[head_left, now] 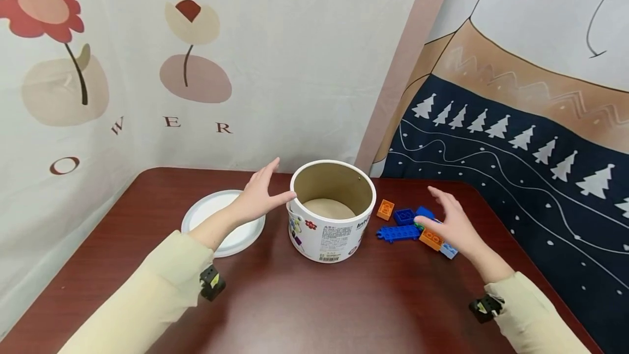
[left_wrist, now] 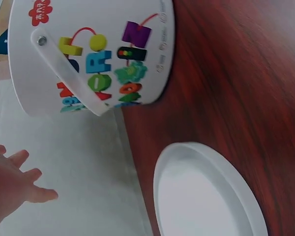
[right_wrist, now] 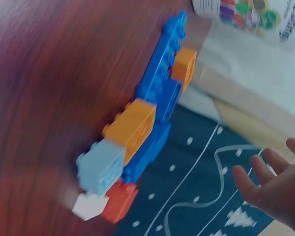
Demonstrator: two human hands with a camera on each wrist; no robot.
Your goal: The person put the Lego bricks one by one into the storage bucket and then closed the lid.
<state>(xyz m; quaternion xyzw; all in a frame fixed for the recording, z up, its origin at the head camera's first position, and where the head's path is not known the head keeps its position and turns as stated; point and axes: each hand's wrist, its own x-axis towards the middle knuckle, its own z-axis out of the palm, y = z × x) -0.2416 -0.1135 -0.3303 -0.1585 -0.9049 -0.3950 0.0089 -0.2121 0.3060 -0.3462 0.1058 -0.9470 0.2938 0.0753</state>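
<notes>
A white printed bucket [head_left: 328, 239] stands upright without its lid at the middle of the table, its inside bare down to the bottom. My left hand [head_left: 256, 194] is beside its left rim, fingers spread, with the thumb tip right at the rim in the head view. Below that forearm lies the round white lid [head_left: 241, 240]. In the left wrist view the bucket's white handle [left_wrist: 71, 73] hangs down its side. My right hand [head_left: 452, 223] hovers over the toy bricks with fingers apart, holding nothing. Among them are an orange brick [head_left: 385, 210], a long blue piece [head_left: 397, 233] and a light blue brick [right_wrist: 102, 167].
The dark red wooden table [head_left: 304, 310] meets a printed curtain [head_left: 295, 70] at its back. On the right hangs a navy cloth [head_left: 516, 201] with white trees. A red brick [right_wrist: 119, 200] and a white brick [right_wrist: 89, 205] sit at the near end of the pile.
</notes>
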